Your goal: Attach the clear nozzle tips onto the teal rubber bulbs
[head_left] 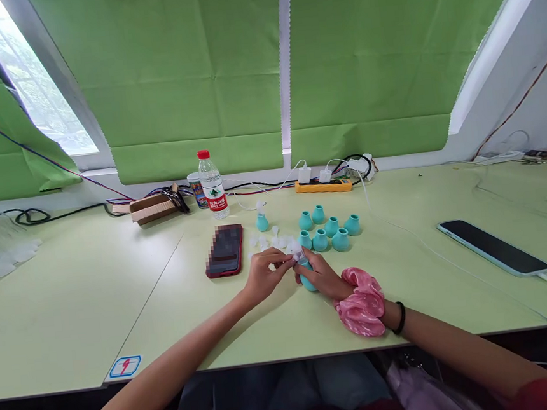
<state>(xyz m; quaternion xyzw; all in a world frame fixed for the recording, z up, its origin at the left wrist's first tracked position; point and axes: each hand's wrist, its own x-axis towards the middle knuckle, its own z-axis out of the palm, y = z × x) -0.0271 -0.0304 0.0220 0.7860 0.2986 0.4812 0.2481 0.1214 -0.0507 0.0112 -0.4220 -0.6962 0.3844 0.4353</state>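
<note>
My right hand (322,274), with a pink scrunchie (362,302) at the wrist, is wrapped round a small turquoise bulb-shaped pot (307,281). My left hand (270,269) pinches a whitish translucent piece (297,252) at the pot's mouth; whether it sits inside the neck I cannot tell. Several similar translucent pieces (262,242) lie loose just beyond my left hand. Behind my right hand stand several more turquoise pots (320,240), upright with open necks. Farther left, a single turquoise pot (262,222) has a translucent piece standing up from its mouth.
A red-cased phone (224,251) lies left of the pieces. Behind it stand a water bottle (214,188) and a printed cup (197,191), beside an open cardboard box (155,207). A yellow power strip (323,186) is at the back. A charging phone (493,247) lies at right, its cable trailing.
</note>
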